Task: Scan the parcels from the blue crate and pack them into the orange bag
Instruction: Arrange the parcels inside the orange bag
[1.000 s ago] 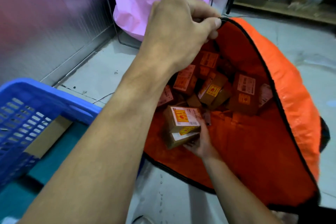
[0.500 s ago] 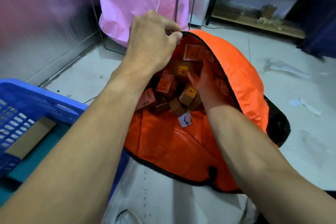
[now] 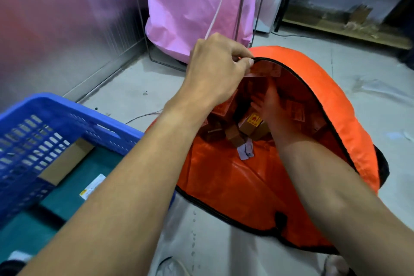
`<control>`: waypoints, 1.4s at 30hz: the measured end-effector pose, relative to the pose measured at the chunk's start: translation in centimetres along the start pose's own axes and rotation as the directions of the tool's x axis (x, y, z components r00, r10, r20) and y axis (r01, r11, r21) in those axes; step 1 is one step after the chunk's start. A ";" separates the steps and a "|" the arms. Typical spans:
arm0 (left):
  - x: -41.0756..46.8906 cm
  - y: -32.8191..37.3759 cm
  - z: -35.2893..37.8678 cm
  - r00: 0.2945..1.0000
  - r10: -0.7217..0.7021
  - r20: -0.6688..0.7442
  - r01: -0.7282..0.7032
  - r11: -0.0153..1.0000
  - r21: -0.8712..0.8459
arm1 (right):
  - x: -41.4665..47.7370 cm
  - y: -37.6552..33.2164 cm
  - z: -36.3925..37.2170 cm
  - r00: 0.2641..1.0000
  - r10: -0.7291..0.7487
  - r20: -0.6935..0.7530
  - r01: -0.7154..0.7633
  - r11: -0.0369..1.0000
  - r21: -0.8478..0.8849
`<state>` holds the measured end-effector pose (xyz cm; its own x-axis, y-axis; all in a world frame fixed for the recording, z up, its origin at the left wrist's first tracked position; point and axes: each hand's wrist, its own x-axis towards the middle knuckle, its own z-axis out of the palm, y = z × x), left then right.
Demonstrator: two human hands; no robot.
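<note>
The orange bag [image 3: 224, 181] lies open on the floor, black zip along its rim. My left hand [image 3: 215, 69] pinches the upper rim and holds the mouth up. My right hand [image 3: 271, 107] reaches deep inside with fingers spread, resting among several small brown parcels [image 3: 251, 122] with yellow and red labels. A pale slip [image 3: 246, 152] lies on the bag's lining below them. The blue crate [image 3: 74, 116] stands at the left, holding a cardboard piece [image 3: 65, 161] and a teal parcel [image 3: 67, 195].
A pink bag [image 3: 190, 6] hangs on a wire frame behind the orange bag. A metal wall runs along the left. A low wooden shelf [image 3: 336, 29] stands at the back right. Bare concrete floor with scraps lies to the right.
My right hand went from the bag's front edge, where it held a parcel, deep into the bag and now lies there with fingers spread. The left hand kept its hold on the rim.
</note>
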<state>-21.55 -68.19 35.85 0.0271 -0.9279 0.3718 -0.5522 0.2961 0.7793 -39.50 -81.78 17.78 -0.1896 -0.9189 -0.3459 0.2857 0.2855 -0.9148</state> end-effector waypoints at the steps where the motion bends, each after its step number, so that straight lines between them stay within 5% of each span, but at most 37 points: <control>1: 0.1 -0.1 0.0 1.000 -0.011 -0.011 0.010 1.000 -0.021 | 0.2 -0.6 0.4 1.000 -0.015 -0.007 0.015 1.000 -0.023; 5: 0.9 -0.3 0.1 0.999 -0.029 -0.014 0.027 0.991 -0.131 | 1.0 -2.2 1.5 0.991 -0.128 0.028 0.126 0.989 0.071; 8: 1.5 -0.6 0.3 1.000 -0.024 -0.019 0.021 0.985 -0.171 | 0.4 -2.1 2.1 0.990 -0.095 0.101 0.079 0.985 0.157; 16: 1.4 -1.0 0.4 0.999 -0.032 -0.014 0.032 0.999 -0.002 | -3.1 1.1 2.2 0.998 -0.006 0.059 0.022 0.962 -0.272; 21: 0.6 -2.1 -0.9 0.998 -0.050 0.037 0.045 0.991 0.130 | -7.6 6.0 -0.8 0.983 0.042 0.178 0.111 0.637 -0.763; 25: -0.5 -2.3 -1.5 0.997 -0.052 0.062 0.038 0.979 0.201 | -12.7 8.3 -4.1 0.932 0.204 0.300 0.224 0.325 -0.919; 30: -2.9 -1.6 -1.4 0.981 -0.054 0.184 -0.005 0.952 0.307 | -18.9 6.0 -5.7 0.781 0.426 0.458 0.475 0.071 -0.877; 35: -5.2 -1.4 -1.5 0.947 -0.105 0.304 -0.034 0.907 0.421 | -24.9 3.6 -6.1 0.636 0.577 0.512 0.733 -0.244 -0.635; 42: -9.5 0.0 -1.9 0.847 -0.246 0.471 -0.020 0.871 0.491 | -29.2 -2.2 -5.5 0.580 0.529 0.619 0.813 -0.328 -0.481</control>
<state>-20.22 -58.93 33.32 -0.2338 -0.9655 -0.1151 -0.8906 0.1652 0.4237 -39.77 -54.13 28.78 0.6226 -0.5508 -0.5559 -0.7000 -0.7096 -0.0810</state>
